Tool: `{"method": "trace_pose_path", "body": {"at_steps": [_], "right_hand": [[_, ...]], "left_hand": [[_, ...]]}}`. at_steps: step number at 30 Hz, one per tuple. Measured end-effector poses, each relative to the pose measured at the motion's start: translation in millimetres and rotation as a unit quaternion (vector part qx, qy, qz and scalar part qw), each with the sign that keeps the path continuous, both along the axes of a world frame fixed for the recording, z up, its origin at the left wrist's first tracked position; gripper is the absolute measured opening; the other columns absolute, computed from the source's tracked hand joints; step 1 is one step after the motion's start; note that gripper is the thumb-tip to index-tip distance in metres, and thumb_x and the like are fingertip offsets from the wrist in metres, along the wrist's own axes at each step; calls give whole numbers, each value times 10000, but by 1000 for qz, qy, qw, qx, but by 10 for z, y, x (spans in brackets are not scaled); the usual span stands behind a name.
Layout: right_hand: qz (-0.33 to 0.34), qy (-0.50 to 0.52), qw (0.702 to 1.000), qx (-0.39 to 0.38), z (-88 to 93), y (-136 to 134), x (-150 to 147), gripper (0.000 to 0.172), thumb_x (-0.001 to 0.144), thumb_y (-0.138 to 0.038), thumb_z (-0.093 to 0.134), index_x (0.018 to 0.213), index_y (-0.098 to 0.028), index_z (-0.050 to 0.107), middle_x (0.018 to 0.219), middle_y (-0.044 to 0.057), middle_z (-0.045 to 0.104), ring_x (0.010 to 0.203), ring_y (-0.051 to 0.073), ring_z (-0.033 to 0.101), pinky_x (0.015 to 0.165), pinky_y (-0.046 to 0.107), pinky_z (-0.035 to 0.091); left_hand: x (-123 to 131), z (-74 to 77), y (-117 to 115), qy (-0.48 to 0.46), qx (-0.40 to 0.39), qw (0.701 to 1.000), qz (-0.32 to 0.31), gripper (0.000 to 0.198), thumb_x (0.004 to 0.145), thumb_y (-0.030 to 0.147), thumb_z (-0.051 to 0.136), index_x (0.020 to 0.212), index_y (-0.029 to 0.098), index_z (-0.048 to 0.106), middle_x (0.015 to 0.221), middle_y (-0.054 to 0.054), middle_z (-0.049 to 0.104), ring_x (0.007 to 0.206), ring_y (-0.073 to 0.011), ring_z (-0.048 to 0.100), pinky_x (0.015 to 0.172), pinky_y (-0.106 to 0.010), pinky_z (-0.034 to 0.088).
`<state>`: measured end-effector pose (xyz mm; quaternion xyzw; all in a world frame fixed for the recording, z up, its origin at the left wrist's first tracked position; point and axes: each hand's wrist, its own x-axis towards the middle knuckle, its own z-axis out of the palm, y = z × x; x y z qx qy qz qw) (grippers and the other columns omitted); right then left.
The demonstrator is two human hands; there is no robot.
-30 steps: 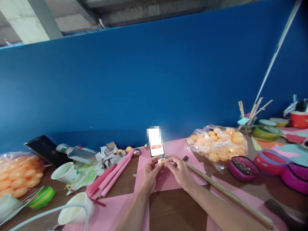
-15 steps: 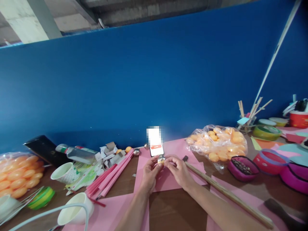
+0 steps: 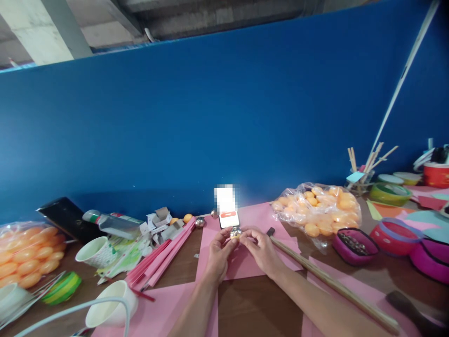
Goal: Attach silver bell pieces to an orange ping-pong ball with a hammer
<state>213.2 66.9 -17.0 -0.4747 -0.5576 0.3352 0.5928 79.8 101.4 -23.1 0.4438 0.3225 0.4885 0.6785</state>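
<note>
Between the fingertips of both hands sits a small shiny metallic ball [image 3: 236,231], silvery with a golden tint underneath. My left hand [image 3: 218,252] pinches it from the left, thumb on the near side. From the other side, the fingers of my right hand [image 3: 258,247] close on it too. Both hands are above a pink paper sheet [image 3: 245,272]. Just beyond them a phone [image 3: 228,219] with a lit, partly blurred screen leans near the blue wall. Another shiny ball [image 3: 199,222] rests left of the phone.
Left lie pink paper strips [image 3: 164,257], a paper cup [image 3: 111,306], a clear bottle [image 3: 110,225] and a bag of orange balls [image 3: 30,255]. Right are another ball bag [image 3: 319,208], a long wooden stick [image 3: 333,283] and a magenta pouch [image 3: 355,248]. A blue partition [image 3: 224,103] stands behind.
Both hands keep their hold on the metallic ball in nearly the same place. The whole view has shifted very slightly.
</note>
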Motion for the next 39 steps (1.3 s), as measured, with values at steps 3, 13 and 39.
{"method": "trace_pose_path", "body": {"at_steps": [3,13,39], "right_hand": [[0,0,1000,-1,10,-3,0,184,797,-310,517,741,-163,613,962,52,584,847,164,582,759,253,476],[-5,-8,1000,8,12,-8,0,163,797,-288,518,735,-168,610,967,57,587,875,171,577,793,279,469],[-9,-11,1000,4,4,-12,-7,151,782,-266,525,699,-175,612,921,48,621,833,174,589,768,270,462]], "left_hand": [[-1,5,-3,0,-4,1000,0,418,644,243,695,1037,189,560,998,-73,636,883,-178,602,764,-275,464],[0,12,-8,-3,-5,1000,1,417,649,230,693,1039,184,556,1029,-82,623,920,-192,595,783,-286,466],[6,6,-5,27,47,998,23,385,639,263,690,994,171,573,979,-81,635,892,-195,595,782,-314,470]]}}
